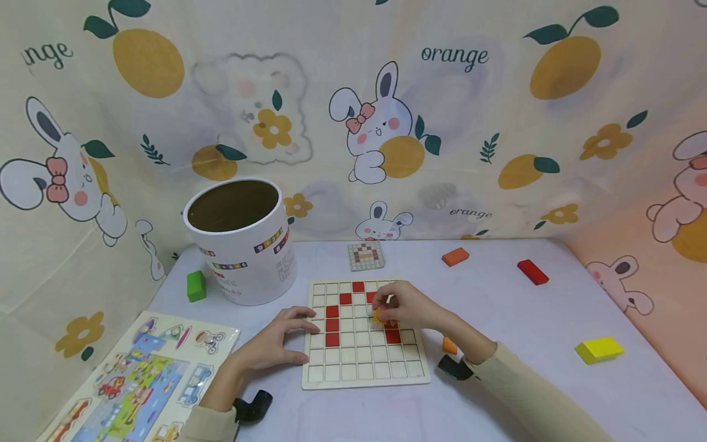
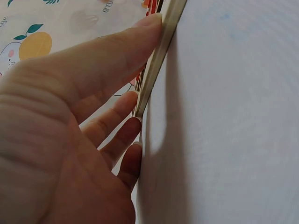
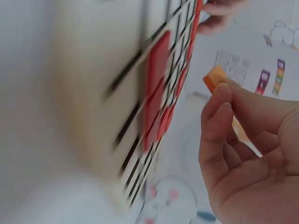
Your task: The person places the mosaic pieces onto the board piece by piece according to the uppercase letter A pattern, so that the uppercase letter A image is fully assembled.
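A pale wooden grid board [image 1: 364, 372] lies on the table with several red square tiles [image 1: 332, 325] set in its cells in an arch-like outline. My right hand [image 1: 411, 305] is over the board's upper right part. In the right wrist view, its thumb and index finger pinch a small orange square tile [image 3: 215, 77], held apart from the grid. The hand hides some cells beneath it. My left hand [image 1: 270, 341] rests at the board's left side; the thumb [image 2: 145, 30] and fingertips touch that edge, fingers spread and relaxed.
A small pattern card [image 1: 366, 256] lies behind the board. A white bucket [image 1: 251, 264] and a green block [image 1: 196, 286] stand back left, a picture puzzle [image 1: 221, 334] front left. To the right are orange [image 1: 455, 256], red [image 1: 533, 272] and yellow [image 1: 599, 350] blocks.
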`<move>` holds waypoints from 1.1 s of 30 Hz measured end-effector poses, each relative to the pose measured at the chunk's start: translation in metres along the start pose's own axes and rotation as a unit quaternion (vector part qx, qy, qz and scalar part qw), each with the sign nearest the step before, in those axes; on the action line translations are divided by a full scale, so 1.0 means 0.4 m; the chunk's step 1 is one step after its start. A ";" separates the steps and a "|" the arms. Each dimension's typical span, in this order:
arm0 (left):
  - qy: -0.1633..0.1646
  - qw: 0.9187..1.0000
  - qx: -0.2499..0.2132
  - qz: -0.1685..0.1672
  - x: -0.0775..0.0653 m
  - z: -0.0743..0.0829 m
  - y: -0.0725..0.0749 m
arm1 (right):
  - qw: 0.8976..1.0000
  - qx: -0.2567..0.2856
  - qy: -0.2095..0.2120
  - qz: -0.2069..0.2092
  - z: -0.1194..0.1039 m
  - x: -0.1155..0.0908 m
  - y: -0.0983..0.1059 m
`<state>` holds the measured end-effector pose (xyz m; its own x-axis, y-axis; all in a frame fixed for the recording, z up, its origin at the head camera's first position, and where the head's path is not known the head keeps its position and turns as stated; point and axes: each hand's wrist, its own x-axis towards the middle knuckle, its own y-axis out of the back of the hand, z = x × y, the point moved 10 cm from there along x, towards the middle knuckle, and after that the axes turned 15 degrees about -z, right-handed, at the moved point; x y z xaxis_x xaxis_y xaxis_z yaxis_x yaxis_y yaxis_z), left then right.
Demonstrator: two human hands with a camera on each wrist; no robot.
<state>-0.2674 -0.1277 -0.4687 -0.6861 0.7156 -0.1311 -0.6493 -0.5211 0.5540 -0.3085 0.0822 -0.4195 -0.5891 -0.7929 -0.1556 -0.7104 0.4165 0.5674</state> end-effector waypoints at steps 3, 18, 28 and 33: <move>0.002 1.000 0.000 -0.001 -0.001 0.002 0.001 | 0.999 -0.006 0.028 -0.032 -0.034 0.057 -0.026; 0.002 1.000 0.001 0.002 -0.010 0.004 0.006 | 0.998 0.001 0.014 -0.068 -0.046 0.164 -0.083; 0.012 1.000 -0.005 -0.001 -0.004 -0.006 0.003 | 0.992 -0.123 -0.028 -0.029 -0.047 0.159 -0.088; 0.014 1.000 -0.007 -0.002 0.003 -0.008 -0.002 | 0.994 -0.106 -0.023 -0.002 -0.047 0.108 -0.046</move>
<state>-0.2686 -0.1280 -0.4721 -0.6925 0.7043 -0.1560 -0.6560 -0.5249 0.5423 -0.3137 0.0321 -0.4215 -0.6068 -0.7714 -0.1913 -0.6178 0.3063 0.7242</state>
